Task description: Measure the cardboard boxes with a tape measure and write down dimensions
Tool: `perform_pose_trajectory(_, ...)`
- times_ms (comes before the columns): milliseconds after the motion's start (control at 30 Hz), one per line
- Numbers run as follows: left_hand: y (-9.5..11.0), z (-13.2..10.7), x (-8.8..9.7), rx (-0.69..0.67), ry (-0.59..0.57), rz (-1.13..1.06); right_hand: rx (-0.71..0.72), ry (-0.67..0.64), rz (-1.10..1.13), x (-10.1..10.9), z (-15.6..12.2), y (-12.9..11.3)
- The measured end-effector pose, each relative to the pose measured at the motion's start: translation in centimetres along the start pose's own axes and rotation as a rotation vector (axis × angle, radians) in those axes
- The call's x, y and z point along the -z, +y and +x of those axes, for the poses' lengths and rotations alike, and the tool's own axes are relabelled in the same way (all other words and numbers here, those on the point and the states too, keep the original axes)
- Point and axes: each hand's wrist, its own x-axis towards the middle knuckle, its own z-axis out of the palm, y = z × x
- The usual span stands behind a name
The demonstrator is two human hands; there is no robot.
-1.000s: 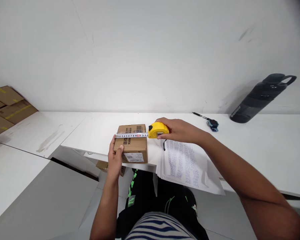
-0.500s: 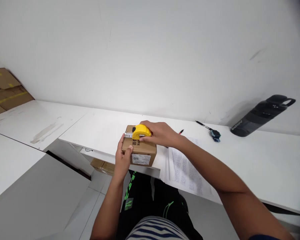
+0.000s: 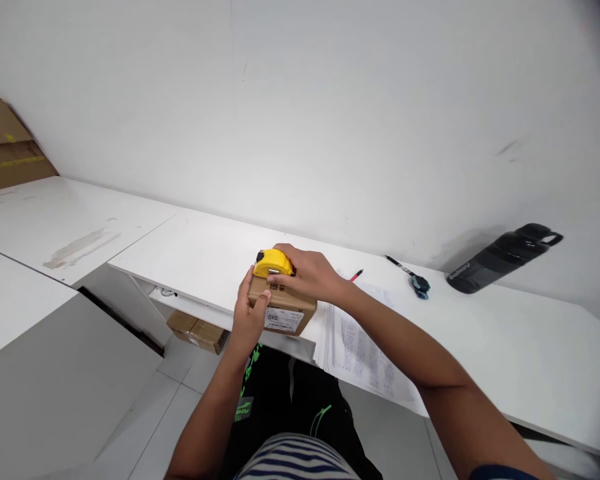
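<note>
A small brown cardboard box [image 3: 291, 301] with a white label on its front face rests at the front edge of the white desk. My left hand [image 3: 249, 310] grips the box's left side, its thumb lying on the top face. In my right hand [image 3: 310, 272] is a yellow tape measure [image 3: 271, 263], held over the back left part of the box top. Its black lock button points left, close to my left fingertips. Whether any blade is out of the case cannot be made out.
Printed sheets [image 3: 365, 343] lie right of the box, with a red pen [image 3: 356, 275] behind them. Farther right are a black pen [image 3: 399, 265], a dark watch [image 3: 420, 285] and a black bottle [image 3: 503, 260]. Cartons [image 3: 13, 163] are stacked far left; small boxes [image 3: 197, 331] sit below the desktop.
The tape measure has shifted left along the box top to my left fingertips, and the stretch of blade seen earlier no longer shows. My left hand keeps its hold. The camera view has tilted slightly.
</note>
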Motion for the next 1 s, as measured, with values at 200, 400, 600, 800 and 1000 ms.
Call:
perform_pose_trajectory(200, -0.1, 0.0, -0.9, -0.027, 0.049, 0.021, -0.048, 0.379, 0.211, -0.7, -4.3, 1.2)
perform_pose_trajectory(400, -1.4, 3.5, -3.1, -0.144, 0.116, 0.130, -0.190, 0.549, 0.452, -5.4, -13.0, 2.1)
perform_pose_trajectory(600, -0.7, 9.1, -6.0, -0.281, 0.140, 0.278, -0.512, 0.640, 1.014, -11.5, -20.1, 1.0)
perform_pose_trajectory(800, -0.7, 0.0, -7.7, -0.382, -0.111, 0.298, -0.691, 0.813, 1.308, -13.4, -23.9, 1.1)
perform_pose_trajectory(1000, -2.6, -7.6, -9.7, 0.205, -1.071, -0.055, -0.568, 0.719, 1.484, -13.1, -24.6, 1.6)
